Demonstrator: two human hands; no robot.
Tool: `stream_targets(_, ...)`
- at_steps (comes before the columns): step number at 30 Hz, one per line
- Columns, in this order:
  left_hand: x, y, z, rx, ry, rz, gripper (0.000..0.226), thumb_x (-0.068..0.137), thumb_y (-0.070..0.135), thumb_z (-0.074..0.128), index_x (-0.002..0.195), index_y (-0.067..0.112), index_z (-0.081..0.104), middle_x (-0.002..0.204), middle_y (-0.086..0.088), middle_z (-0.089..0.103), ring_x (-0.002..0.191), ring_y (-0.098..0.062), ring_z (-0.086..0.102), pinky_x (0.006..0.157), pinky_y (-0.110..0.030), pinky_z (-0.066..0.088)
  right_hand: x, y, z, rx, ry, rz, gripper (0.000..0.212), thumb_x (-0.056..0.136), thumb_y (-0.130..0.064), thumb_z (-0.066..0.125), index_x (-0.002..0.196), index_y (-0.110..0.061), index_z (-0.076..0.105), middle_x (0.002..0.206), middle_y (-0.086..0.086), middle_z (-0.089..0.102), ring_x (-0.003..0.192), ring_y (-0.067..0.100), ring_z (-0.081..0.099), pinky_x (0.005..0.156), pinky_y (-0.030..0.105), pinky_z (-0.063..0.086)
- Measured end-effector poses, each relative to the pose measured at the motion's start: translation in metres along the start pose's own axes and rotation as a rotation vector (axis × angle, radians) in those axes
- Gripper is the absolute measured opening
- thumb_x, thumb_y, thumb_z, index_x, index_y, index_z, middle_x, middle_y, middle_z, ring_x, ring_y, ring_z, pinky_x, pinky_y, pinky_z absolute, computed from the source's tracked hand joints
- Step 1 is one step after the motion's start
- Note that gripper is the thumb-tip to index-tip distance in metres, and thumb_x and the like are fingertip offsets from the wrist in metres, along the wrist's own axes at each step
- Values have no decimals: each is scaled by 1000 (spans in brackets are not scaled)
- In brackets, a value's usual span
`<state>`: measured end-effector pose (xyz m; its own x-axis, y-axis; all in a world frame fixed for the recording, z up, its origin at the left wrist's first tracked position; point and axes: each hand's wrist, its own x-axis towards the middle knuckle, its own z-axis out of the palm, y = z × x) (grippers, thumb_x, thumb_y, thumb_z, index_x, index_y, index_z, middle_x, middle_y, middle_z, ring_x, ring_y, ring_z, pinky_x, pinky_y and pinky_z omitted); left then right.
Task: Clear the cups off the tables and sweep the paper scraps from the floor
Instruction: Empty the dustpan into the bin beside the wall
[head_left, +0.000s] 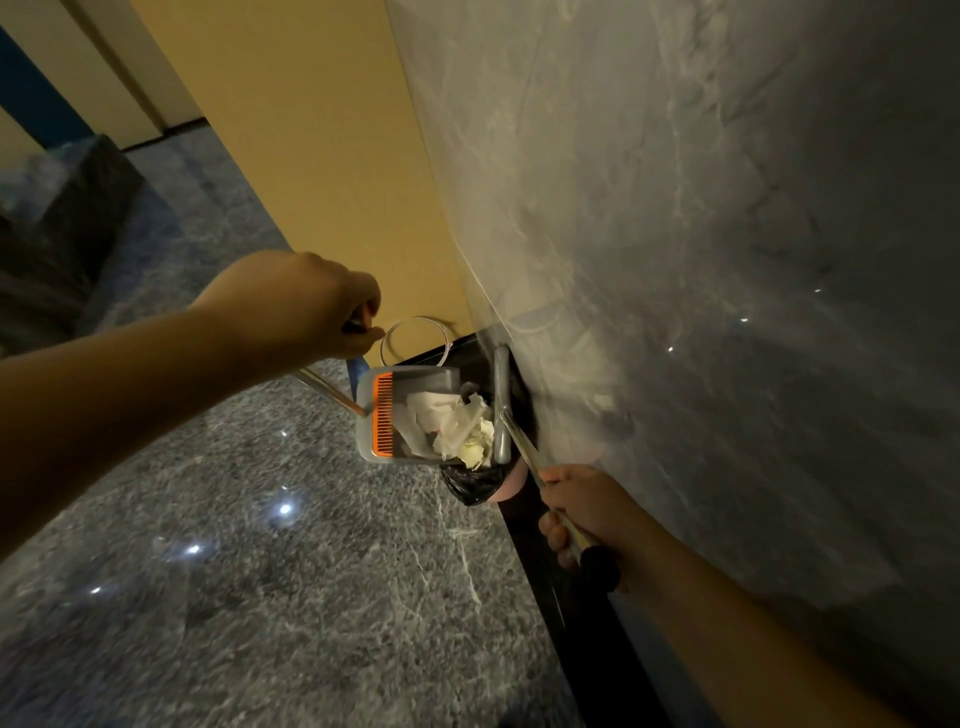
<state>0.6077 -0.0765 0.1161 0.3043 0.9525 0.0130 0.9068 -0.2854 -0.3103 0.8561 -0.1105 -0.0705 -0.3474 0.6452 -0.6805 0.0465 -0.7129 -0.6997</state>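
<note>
Near the middle of the frame the left hand (311, 306) curls around the top of a thin metal handle that runs down to a grey dustpan (402, 415). The dustpan has an orange comb strip (383, 415) along its left edge and is tilted toward the right, with crumpled white paper scraps (452, 423) piled at its right side. The scraps sit right over a black bin bag (470, 480), whose bunched plastic shows just below and to the right of the dustpan (how far the paper lies inside the bag cannot be told).

At the lower right, the right hand (584, 512) grips a metal broom handle (524, 447), fingers wrapped around it just above its black end cap. The handle slants up and left to a grey broom head (501, 405), which stands upright just right of the paper scraps and against the dark skirting.

A loop of pale wire (410, 338) lies at the foot of the yellow wall (311, 156) above the dustpan. A grey marbled wall panel (675, 234) fills the right side, and a speckled dark stone floor (260, 597) with light reflections fills the lower left.
</note>
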Motion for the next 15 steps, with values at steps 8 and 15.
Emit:
stream_targets(8,3,-4,5,-10,19,-14,26,87,42,64,101,20,63,67,9,46,59,-13,51,58,-31,52,-9,-7,3,25,-54,-52,16,98,-4,38,101,-13,50,54,10,46,37,12,42,34,18,34)
stream_targets(15,5,1,7,4,33,-33,30,88,46,59,104,20,62,70,4,55,59,-15,53,57,-33,54,-7,-8,5,109,-108,-37,21,99,-8,40,117,-15,48,53,8,49,37,12,43,36,19,34)
